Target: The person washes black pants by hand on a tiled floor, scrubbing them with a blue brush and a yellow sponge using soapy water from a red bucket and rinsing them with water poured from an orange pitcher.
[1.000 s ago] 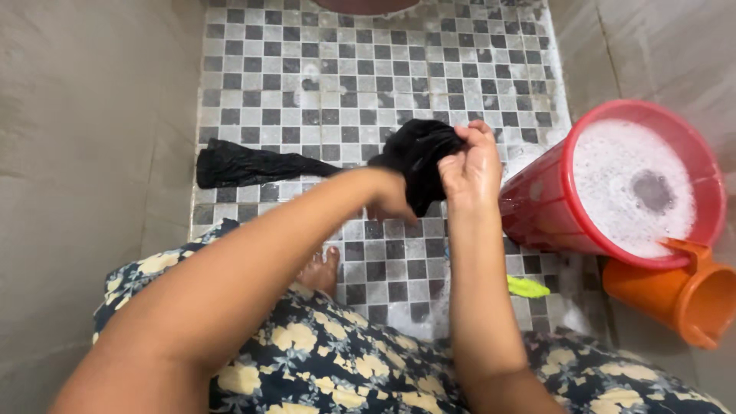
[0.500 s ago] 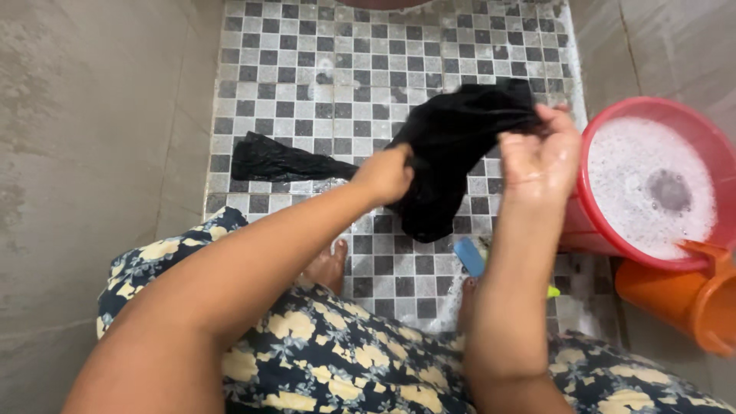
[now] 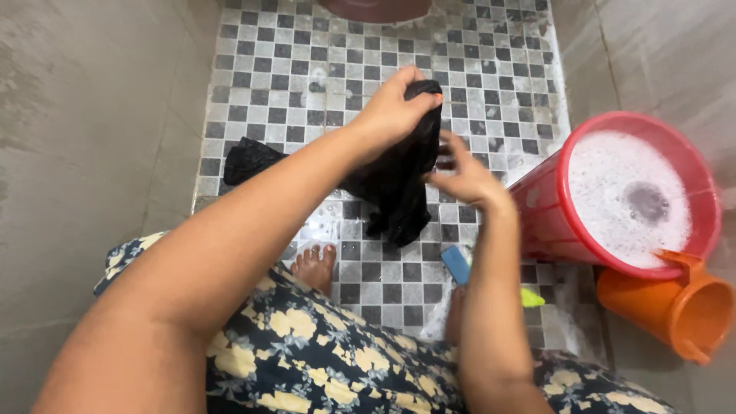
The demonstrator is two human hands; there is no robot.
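Observation:
My left hand (image 3: pixel 395 110) grips the top of a wet black garment (image 3: pixel 395 188) and holds it up so it hangs over the checkered tile floor (image 3: pixel 307 69). My right hand (image 3: pixel 464 176) touches the garment's right edge just below, fingers pinching the cloth. One end of the garment trails left on the floor (image 3: pixel 249 157), partly hidden by my left forearm.
A red bucket (image 3: pixel 548 222) full of soapy foam stands at the right, an orange jug (image 3: pixel 675 303) beside it. A blue soap bar (image 3: pixel 457 264) and a yellow-green object (image 3: pixel 532 298) lie on the wet tiles. My bare foot (image 3: pixel 314 264) and floral dress (image 3: pixel 337 353) are below. Grey walls flank the floor.
My left hand rose and now grips the garment's top. My right hand dropped from the upper right to the cloth's side. The garment hangs bunched instead of spread wide.

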